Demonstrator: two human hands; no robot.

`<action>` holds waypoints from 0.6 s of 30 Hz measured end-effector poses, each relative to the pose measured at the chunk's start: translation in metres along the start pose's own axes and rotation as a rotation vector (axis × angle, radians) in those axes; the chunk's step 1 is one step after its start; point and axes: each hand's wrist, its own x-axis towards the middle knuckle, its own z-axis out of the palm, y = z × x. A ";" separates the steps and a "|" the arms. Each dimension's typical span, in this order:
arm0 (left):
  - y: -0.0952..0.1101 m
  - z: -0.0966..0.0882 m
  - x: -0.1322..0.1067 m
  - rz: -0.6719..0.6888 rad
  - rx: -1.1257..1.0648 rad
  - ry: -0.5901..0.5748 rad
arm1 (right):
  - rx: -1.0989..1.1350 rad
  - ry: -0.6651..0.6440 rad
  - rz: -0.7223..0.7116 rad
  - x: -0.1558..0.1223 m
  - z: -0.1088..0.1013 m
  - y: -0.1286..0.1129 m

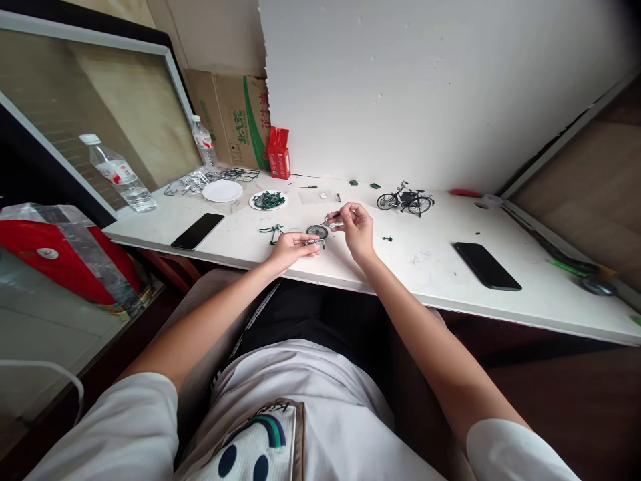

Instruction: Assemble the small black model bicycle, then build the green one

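My left hand is closed in a pinch on a small silver model part, just above the table's front area. Close to its right, my right hand is also closed, thumb against fingers, on something small and thin whose kind I cannot make out. A spoked model wheel shows between the two hands; whether either one touches it is unclear. To the left of my left hand lies a dark green model bicycle frame. A black model bicycle stands farther back on the right.
A white plate with green parts, another white plate and silver part frames sit at the back left. Two phones, a black one and another, flank my hands. Water bottles and a red box stand behind.
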 end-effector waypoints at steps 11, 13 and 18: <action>-0.004 -0.001 0.003 -0.030 -0.054 0.018 | -0.157 -0.043 -0.045 -0.031 0.023 0.005; -0.004 -0.001 0.003 -0.031 -0.055 0.016 | -0.148 -0.046 -0.037 -0.030 0.023 0.006; -0.003 -0.001 0.003 -0.033 -0.054 0.015 | -0.165 -0.026 -0.029 -0.031 0.023 0.005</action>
